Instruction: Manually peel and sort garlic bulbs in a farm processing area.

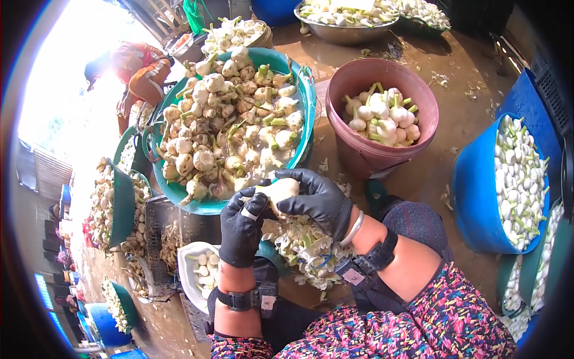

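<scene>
A pale garlic bulb (282,190) is between my two black-gloved hands, just in front of a wide green tub (160,186). My left hand (242,230) is closed on the bulb's left side, with a thin white strip across its fingers. Curled around the right side is my right hand (320,202), its thumb and fingers pressing the bulb. The tub holds a heap of untrimmed, soil-stained garlic bulbs (203,160). Below my hands lies a pile of peeled garlic skins and stalks (311,248).
A pink bucket (359,152) of cleaned bulbs stands ahead right; a blue tub (478,185) of white garlic is farther right. By my left forearm sits a white basin (190,272) with small cloves or bulbs. A metal bowl (341,35) lies far back. Another person (140,72) bends at far left.
</scene>
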A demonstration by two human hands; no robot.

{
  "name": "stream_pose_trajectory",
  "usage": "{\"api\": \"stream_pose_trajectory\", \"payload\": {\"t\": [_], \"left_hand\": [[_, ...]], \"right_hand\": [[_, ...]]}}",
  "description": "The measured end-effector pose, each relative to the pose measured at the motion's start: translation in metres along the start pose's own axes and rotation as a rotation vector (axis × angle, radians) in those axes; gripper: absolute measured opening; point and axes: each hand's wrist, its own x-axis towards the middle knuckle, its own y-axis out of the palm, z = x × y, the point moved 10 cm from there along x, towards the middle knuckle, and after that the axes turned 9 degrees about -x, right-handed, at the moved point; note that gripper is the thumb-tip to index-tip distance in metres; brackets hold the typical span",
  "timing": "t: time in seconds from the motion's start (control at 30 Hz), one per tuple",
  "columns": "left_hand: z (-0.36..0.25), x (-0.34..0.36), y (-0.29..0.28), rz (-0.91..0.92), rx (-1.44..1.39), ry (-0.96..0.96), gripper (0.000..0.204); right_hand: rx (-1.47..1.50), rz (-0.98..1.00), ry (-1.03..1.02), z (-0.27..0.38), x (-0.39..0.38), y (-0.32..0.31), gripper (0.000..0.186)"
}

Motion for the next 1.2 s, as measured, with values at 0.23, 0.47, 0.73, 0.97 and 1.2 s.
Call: {"api": "stream_pose_trajectory", "payload": {"t": [0.23, 0.47, 0.73, 0.97, 1.2], "left_hand": [[-0.003, -0.003, 0.014, -0.024, -0.013, -0.087, 0.025], [0.001, 0.002, 0.014, 0.065, 0.006, -0.031, 0.024], [0.003, -0.001, 0.009, -0.014, 0.008, -0.102, 0.028], [0.005, -0.004, 0.021, 0.024, -0.196, -0.216, 0.033], [-0.016, -0.005, 0.015, 0.097, 0.440, 0.104, 0.014]], "right_hand": [[0.302, 0.060, 0.080, -0.005, 0.001, -0.004, 0.044], [0.005, -0.015, -0.115, 0.016, -0.007, -0.003, 0.056], [0.152, 0.003, 0.058, -0.003, -0.004, -0.008, 0.045], [0.219, 0.085, 0.147, -0.006, -0.008, 0.000, 0.039], [0.642, 0.316, 0.497, -0.043, -0.014, 0.027, 0.028]]}}
